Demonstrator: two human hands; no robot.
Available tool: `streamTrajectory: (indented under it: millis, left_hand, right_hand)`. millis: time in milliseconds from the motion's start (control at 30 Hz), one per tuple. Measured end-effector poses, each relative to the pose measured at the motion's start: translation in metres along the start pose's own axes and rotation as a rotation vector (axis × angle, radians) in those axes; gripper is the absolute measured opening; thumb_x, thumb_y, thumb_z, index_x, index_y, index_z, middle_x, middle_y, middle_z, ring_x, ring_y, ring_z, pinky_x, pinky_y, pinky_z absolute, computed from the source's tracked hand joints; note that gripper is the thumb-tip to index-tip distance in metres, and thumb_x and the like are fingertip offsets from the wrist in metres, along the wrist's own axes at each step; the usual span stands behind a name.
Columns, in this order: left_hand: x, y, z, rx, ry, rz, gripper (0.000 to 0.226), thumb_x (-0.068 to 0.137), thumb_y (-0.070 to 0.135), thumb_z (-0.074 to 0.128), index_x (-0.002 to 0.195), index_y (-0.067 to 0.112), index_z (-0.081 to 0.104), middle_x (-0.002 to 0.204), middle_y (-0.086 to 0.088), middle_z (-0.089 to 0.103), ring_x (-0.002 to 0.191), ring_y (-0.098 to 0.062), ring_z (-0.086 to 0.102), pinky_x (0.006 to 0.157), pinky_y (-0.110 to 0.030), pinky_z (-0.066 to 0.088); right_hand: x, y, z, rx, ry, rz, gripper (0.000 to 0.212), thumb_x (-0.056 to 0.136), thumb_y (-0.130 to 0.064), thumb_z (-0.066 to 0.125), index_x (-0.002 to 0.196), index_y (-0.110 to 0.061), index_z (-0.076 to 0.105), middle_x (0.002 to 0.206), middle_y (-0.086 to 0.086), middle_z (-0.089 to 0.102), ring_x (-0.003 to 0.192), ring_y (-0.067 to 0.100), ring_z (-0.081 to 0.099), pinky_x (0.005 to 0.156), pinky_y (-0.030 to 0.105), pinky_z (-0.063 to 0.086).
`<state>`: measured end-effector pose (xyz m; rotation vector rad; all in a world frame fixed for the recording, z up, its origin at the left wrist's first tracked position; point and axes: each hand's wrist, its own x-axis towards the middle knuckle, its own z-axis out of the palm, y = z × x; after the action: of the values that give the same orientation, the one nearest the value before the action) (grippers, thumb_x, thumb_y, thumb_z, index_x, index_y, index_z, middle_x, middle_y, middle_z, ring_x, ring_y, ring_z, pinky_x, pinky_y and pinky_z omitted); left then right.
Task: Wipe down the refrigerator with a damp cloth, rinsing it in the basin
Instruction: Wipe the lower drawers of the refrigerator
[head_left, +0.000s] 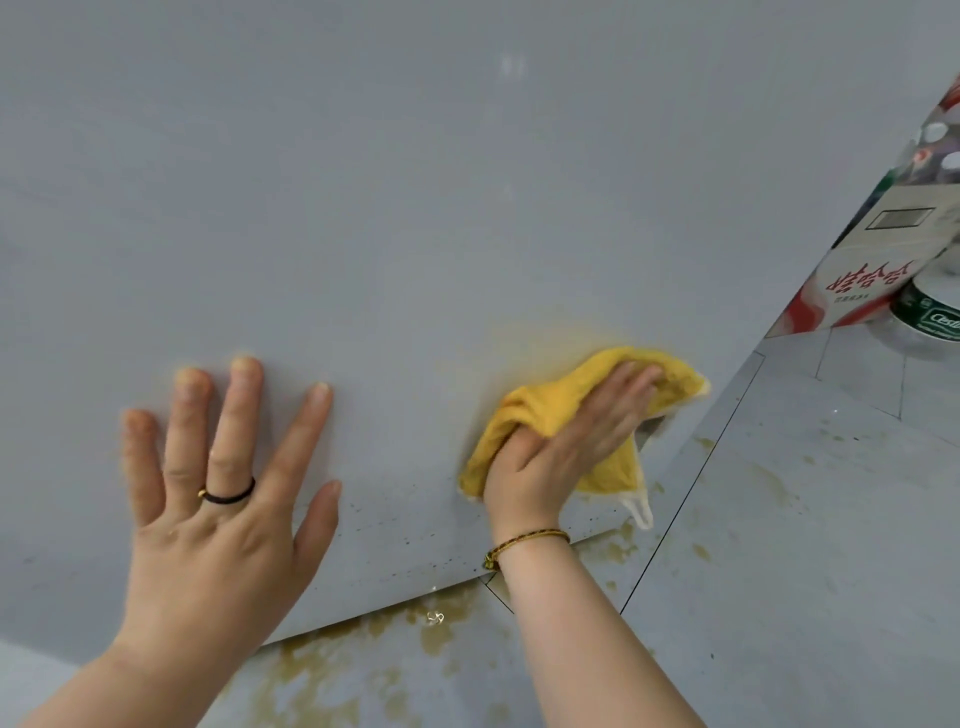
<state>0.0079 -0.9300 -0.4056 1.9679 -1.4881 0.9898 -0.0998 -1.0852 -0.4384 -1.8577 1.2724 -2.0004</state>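
Figure: wiping low on the refrigerator (415, 208) side panel, seen from beside the person. The right hand (561, 462) is pressing the yellow cloth (550, 400) flat against the grey panel, near its lower right corner. Its fingers (623, 395) are lying nearly straight across the cloth, spread only a little, and a fold is rising beside the thumb. The cloth's long axis is running from lower left to upper right, in line with the forearm. The left hand (218, 514) is resting on the panel well apart from the cloth, its fingers splayed wide and holding nothing, apparently as a brace. Dark specks (415, 540) are dotting the panel's bottom edge between the two hands, down and to the left of the cloth; the right hand is the nearer, so the next stroke probably needs to sweep that way. Brown stains (322, 660) are marking the floor (779, 571) below. No basin is showing.
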Motion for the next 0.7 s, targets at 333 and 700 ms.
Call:
streamTrajectory:
  millis: [333, 700]
  left_hand:
    - [-0.002, -0.002, -0.017, -0.081, -0.041, 0.039, 0.059, 0.081, 0.031, 0.043, 0.137, 0.025, 0.023, 0.153, 0.009, -0.009, 0.142, -0.015, -0.005, 0.116, -0.037, -0.001]
    - [-0.061, -0.029, -0.037, -0.259, 0.013, -0.486, 0.076, 0.077, 0.036, 0.044, 0.138, 0.008, 0.008, 0.148, 0.021, -0.012, 0.139, 0.001, -0.008, 0.113, -0.017, 0.002]
  right_hand:
    - [-0.074, 0.076, -0.034, -0.377, -0.338, -0.591, 0.063, 0.098, -0.042, 0.022, 0.147, -0.012, -0.005, 0.154, 0.009, -0.013, 0.143, 0.027, -0.007, 0.114, 0.046, 0.006]
    - [-0.023, -0.007, -0.001, -0.078, -0.164, -0.536, 0.059, 0.097, -0.048, 0.014, 0.147, -0.022, -0.006, 0.154, -0.004, -0.016, 0.142, 0.017, -0.012, 0.114, 0.042, -0.005]
